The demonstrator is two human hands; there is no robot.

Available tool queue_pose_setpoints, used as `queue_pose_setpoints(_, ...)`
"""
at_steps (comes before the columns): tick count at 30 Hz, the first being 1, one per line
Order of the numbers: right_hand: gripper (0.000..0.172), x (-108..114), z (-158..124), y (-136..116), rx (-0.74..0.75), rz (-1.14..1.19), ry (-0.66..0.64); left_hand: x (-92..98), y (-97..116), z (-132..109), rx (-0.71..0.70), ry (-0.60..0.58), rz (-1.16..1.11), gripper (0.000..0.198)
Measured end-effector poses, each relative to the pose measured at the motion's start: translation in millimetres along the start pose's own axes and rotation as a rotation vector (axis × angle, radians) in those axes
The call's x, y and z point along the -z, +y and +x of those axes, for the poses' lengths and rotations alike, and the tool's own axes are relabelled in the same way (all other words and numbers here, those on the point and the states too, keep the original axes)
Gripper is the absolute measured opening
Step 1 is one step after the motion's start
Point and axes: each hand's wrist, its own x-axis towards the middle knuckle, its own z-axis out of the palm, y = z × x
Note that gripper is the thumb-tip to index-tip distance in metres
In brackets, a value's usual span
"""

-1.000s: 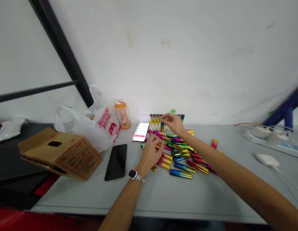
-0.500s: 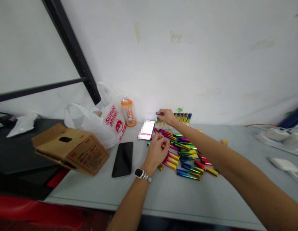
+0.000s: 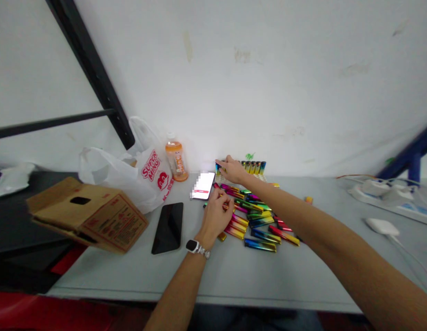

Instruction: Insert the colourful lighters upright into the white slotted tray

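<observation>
Many shiny two-tone lighters (image 3: 260,245) lie in a loose pile on the grey table. Behind them, several blue-and-gold lighters (image 3: 257,167) stand upright in a row in a pale tray (image 3: 223,179). My right hand (image 3: 232,169) reaches over the pile to the row's left end, its index finger stretched onto the black top of an upright lighter (image 3: 218,169). My left hand (image 3: 218,211) rests at the pile's left side, fingers curled round a reddish-gold lighter (image 3: 226,207), mostly hidden by the fingers.
Left of the pile are a lit phone (image 3: 203,185), a dark phone (image 3: 167,228), an orange drink bottle (image 3: 177,158), a white plastic bag (image 3: 144,179) and an opened cardboard box (image 3: 113,220). A power strip (image 3: 392,197) and white charger (image 3: 382,226) lie right.
My right hand has gone from pinching the lighter's top to stretching a finger onto it. The left hand stays at the pile. The whole view has shifted slightly.
</observation>
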Motion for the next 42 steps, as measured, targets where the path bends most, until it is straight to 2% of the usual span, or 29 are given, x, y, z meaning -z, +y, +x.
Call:
queue_pose_setpoints(2,0.052,4.5,-9.7,1.5,0.003,0.046,0.012,-0.7,0.8,0.4,0.002,-0.015,0.002,0.021)
queue_pose_setpoints(5,0.039,16.1,-34.4,10.5,0.051,0.151,-0.001,-1.7,1.3,0.6,-0.007,-0.026,0.006,0.020)
queue_pose_setpoints(9,0.024,37.7,-82.0,29.6,0.129,0.163,-0.135,-3.4,4.0,1.0,-0.033,-0.034,0.014,0.020)
queue_pose_setpoints(13,0.021,51.6,-116.6,41.2,0.167,0.070,-0.275,-8.6,10.6,10.0,-0.085,-0.040,0.040,0.019)
queue_pose_setpoints(19,0.018,42.5,-115.9,38.3,0.115,-0.019,-0.318,-26.1,17.3,39.0,-0.117,-0.035,0.126,0.019)
queue_pose_setpoints(23,0.020,34.8,-111.2,36.5,0.069,-0.001,-0.298,-35.5,20.4,45.0,-0.107,0.030,0.112,0.018)
queue_pose_setpoints(26,0.024,31.6,-115.7,37.7,0.043,0.095,-0.196,-35.3,23.9,40.2,-0.092,0.091,0.050,0.019)
queue_pose_setpoints(30,0.023,26.5,-123.9,36.3,-0.023,0.366,0.070,-28.3,25.1,33.2,-0.088,0.134,-0.013,0.016)
queue_pose_setpoints(36,0.034,18.4,-127.1,14.6,-0.287,0.876,0.489,-25.0,20.4,30.8,-0.037,0.163,-0.086,0.019)
queue_pose_setpoints(38,0.038,18.4,-128.4,4.3,-0.365,1.098,0.547,-26.4,19.9,30.3,-0.033,0.159,-0.102,0.020)
queue_pose_setpoints(42,0.040,20.9,-136.1,-13.7,-0.437,1.506,0.533,-29.7,20.0,29.0,-0.031,0.142,-0.109,0.021)
